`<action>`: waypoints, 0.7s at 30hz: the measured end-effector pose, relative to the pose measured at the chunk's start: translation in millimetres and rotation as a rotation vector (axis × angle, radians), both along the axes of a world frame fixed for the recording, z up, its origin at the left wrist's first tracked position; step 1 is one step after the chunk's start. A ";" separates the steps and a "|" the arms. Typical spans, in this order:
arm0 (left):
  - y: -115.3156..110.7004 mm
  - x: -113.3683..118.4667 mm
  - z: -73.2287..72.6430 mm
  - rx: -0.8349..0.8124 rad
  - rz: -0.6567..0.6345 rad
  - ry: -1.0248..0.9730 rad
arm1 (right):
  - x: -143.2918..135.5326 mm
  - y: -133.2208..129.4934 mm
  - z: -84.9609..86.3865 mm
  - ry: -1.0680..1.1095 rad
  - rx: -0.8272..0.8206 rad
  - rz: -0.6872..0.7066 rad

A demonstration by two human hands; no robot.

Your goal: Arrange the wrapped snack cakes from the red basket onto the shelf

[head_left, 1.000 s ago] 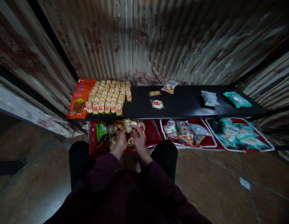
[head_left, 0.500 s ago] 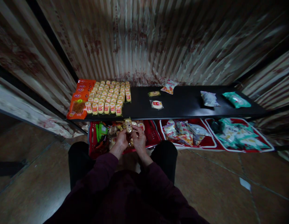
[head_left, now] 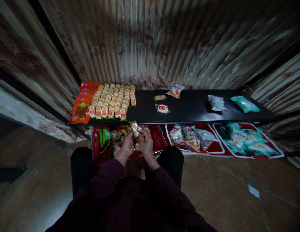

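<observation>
A small wrapped pastry (head_left: pixel 134 128) in clear yellowish film is held above the left red basket (head_left: pixel 162 143), close to the shelf's front edge. My left hand (head_left: pixel 127 145) grips its lower left side, fingers closed. My right hand (head_left: pixel 146 143) is curled at its right side, fingertips bent against the wrapper. Beneath both hands the basket holds mixed wrapped snacks and a green packet (head_left: pixel 106 135). Rows of similar wrapped pastries (head_left: pixel 110 111) stand upright on the left of the black shelf (head_left: pixel 145 114).
Orange packets (head_left: pixel 79 106) lie at the shelf's left end. A flat pastry (head_left: pixel 160 97), a round wrapped cake (head_left: pixel 162 109), a chip bag (head_left: pixel 175 90), a white bag (head_left: pixel 217 103) and a teal bag (head_left: pixel 245 104) lie further right. Two more baskets (head_left: pixel 224 151) hold bags below.
The pastry in my hands has turned and tilted slightly, and my right fingers have shifted on it. The things on the shelf have stayed put.
</observation>
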State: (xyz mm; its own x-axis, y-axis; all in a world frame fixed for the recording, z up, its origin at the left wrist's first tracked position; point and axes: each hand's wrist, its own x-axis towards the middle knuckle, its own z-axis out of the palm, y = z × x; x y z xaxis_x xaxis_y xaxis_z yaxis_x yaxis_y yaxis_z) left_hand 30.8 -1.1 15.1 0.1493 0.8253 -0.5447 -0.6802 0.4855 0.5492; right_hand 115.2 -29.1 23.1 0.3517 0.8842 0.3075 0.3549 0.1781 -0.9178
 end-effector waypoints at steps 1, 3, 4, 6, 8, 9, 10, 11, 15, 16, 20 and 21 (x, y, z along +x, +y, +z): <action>-0.4 0.2 0.3 -0.002 0.001 -0.002 | -0.1 0.3 -0.7 -0.004 -0.001 -0.003; -1.3 0.1 1.1 0.007 -0.004 0.012 | -0.3 0.8 -1.8 -0.009 -0.009 -0.021; -1.7 0.0 1.6 0.019 -0.007 0.026 | -0.4 1.0 -2.3 -0.009 -0.016 -0.033; -2.5 -0.6 2.6 0.052 0.007 0.055 | -0.4 1.0 -2.8 -0.014 -0.028 -0.041; -3.2 -1.0 3.7 0.089 0.031 0.076 | -0.2 0.5 -3.1 -0.016 -0.035 -0.036; -3.5 -1.0 4.2 0.105 0.040 0.087 | 0.0 0.1 -3.2 -0.009 -0.036 -0.032; -3.8 -0.9 4.7 0.122 0.045 0.099 | 0.1 -0.3 -3.3 0.005 -0.036 -0.026; -4.0 -0.6 5.1 0.141 0.046 0.115 | 0.2 -0.7 -3.4 0.025 -0.039 -0.022; -5.1 1.7 7.3 0.238 0.085 0.278 | 0.0 -1.7 -3.9 0.121 -0.105 0.011; -5.4 2.3 8.0 0.268 0.098 0.338 | -0.1 -1.6 -4.2 0.143 -0.130 0.024; -6.0 3.3 10.8 0.375 0.101 0.540 | -0.4 0.9 -7.2 0.256 -0.181 0.046; -5.9 3.3 11.1 0.392 0.093 0.570 | -0.4 2.1 -8.3 0.283 -0.184 0.045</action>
State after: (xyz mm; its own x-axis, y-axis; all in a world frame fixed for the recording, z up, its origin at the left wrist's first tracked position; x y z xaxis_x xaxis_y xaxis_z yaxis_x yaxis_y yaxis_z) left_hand 34.2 -7.0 26.1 -0.1521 0.9725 -0.1765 -0.2630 0.1323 0.9557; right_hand 114.8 -27.1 14.7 0.3593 0.9325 0.0375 0.0773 0.0103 -0.9970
